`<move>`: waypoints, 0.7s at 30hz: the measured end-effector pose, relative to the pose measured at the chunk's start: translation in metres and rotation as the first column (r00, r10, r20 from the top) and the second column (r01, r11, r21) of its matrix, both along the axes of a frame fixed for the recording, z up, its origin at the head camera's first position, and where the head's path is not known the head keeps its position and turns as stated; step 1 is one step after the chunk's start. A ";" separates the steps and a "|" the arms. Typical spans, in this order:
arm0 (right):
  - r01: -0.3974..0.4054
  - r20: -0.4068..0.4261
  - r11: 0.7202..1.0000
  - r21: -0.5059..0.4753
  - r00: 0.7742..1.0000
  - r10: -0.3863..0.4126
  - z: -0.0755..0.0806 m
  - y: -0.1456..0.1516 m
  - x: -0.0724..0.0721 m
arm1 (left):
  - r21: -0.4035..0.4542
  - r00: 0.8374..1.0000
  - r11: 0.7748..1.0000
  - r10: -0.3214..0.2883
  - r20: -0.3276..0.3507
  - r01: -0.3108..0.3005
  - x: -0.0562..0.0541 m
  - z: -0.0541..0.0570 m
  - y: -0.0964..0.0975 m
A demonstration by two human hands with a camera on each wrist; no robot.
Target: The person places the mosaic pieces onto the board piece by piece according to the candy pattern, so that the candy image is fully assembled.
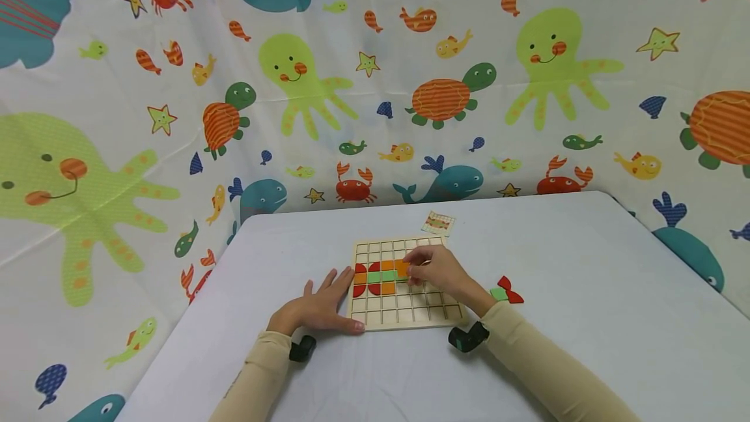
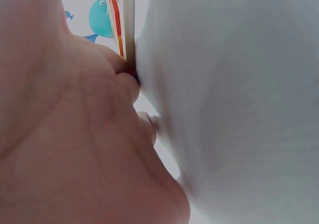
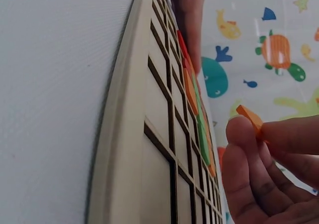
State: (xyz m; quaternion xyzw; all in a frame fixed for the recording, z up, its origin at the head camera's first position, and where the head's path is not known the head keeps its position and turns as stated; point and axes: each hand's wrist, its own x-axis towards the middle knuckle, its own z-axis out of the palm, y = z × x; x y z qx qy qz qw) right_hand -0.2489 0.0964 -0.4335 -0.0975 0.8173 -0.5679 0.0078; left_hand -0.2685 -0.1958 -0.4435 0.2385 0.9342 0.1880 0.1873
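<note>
Left fingers (image 1: 344, 281) spread, touching board (image 1: 410, 316); right fingers (image 3: 294, 134) nearly closed, orange tile (image 3: 250, 118) pinched between tips.

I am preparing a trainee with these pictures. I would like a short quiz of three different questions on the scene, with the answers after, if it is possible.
1. What does the right grip pinch over the wooden grid board?
2. True or false: the printed card lies nearer to the person than the wooden grid board.
3. Where are the loose red and green tiles? A) left of the board; B) right of the board; C) on the card.

Key:
1. An orange tile.
2. False; it lies beyond the board's far edge.
3. B.
</note>
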 end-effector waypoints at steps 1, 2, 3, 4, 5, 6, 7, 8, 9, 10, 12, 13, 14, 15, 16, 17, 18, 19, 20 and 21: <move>0.002 0.002 1.000 0.009 1.000 -0.002 -0.001 0.000 0.000 | 0.000 1.000 1.000 0.000 0.000 0.000 0.000 0.000 0.000; 0.007 0.005 1.000 0.019 1.000 -0.007 -0.001 0.000 -0.001 | 0.000 1.000 1.000 0.000 0.000 0.000 0.000 0.000 0.000; 0.011 0.005 0.999 0.030 1.000 -0.011 -0.002 0.000 -0.001 | -0.001 1.000 1.000 0.000 -0.001 0.000 0.000 0.000 0.000; 0.014 0.008 0.999 0.036 1.000 -0.014 -0.002 -0.001 -0.002 | -0.001 1.000 1.000 0.000 0.000 0.000 -0.001 0.000 0.000; 0.016 0.007 0.999 0.048 1.000 -0.016 -0.003 -0.001 -0.002 | -0.002 1.000 1.000 0.000 -0.001 0.000 -0.001 0.000 0.000; 0.018 0.001 0.998 0.064 1.000 -0.018 -0.004 -0.001 -0.002 | -0.002 1.000 1.000 0.000 -0.001 0.000 -0.001 0.000 0.000; 0.022 -0.003 0.997 0.078 1.000 -0.022 -0.004 0.000 -0.003 | -0.003 1.000 1.000 0.001 -0.001 -0.001 -0.001 0.000 0.000; 0.023 -0.008 0.995 0.094 1.000 -0.023 -0.005 0.000 -0.003 | -0.004 1.000 1.000 0.001 -0.002 -0.001 -0.001 -0.001 0.000; 0.024 -0.013 0.994 0.108 1.000 -0.023 -0.006 0.000 -0.003 | -0.005 1.000 1.000 0.001 -0.002 -0.001 -0.001 -0.001 0.000; 0.025 -0.015 0.992 0.120 1.000 -0.023 -0.007 0.000 -0.003 | -0.008 1.000 1.000 -0.001 -0.001 0.001 -0.002 -0.001 0.000; 0.027 -0.016 0.989 0.143 1.000 -0.025 -0.008 -0.001 -0.004 | -0.012 1.000 1.000 0.000 -0.001 0.000 -0.002 -0.002 0.000; 0.026 -0.012 0.989 0.148 1.000 -0.025 -0.009 -0.001 -0.004 | -0.014 1.000 1.000 -0.001 -0.001 0.001 -0.002 -0.003 0.000; 0.025 -0.008 0.988 0.152 1.000 -0.024 -0.009 -0.001 -0.004 | -0.016 1.000 1.000 -0.001 0.000 0.001 -0.003 -0.003 0.000; 0.024 -0.005 0.988 0.154 1.000 -0.024 -0.010 -0.001 -0.004 | -0.018 1.000 1.000 -0.001 0.001 0.001 -0.003 -0.003 0.000; 0.023 -0.001 0.987 0.156 1.000 -0.023 -0.010 -0.001 -0.004 | -0.018 1.000 1.000 0.000 0.002 0.000 -0.003 -0.003 0.000; 0.022 -0.001 0.987 0.159 1.000 -0.022 -0.010 -0.001 -0.004 | -0.019 1.000 1.000 0.001 0.002 -0.001 -0.003 -0.003 0.000; 0.020 -0.002 0.987 0.161 1.000 -0.020 -0.011 -0.001 -0.004 | -0.020 1.000 1.000 0.002 0.002 -0.002 -0.004 -0.004 0.000; 0.017 -0.005 0.986 0.166 1.000 -0.016 -0.011 -0.001 -0.004 | -0.020 1.000 1.000 0.002 0.001 -0.002 -0.004 -0.004 0.000; 0.013 -0.007 0.986 0.167 1.000 -0.012 -0.011 -0.001 -0.004 | -0.021 1.000 1.000 0.003 0.001 -0.003 -0.004 -0.004 0.000; 0.009 -0.011 0.985 0.170 1.000 -0.007 -0.012 -0.001 -0.004 | -0.021 1.000 1.000 0.004 0.000 -0.004 -0.004 -0.004 0.000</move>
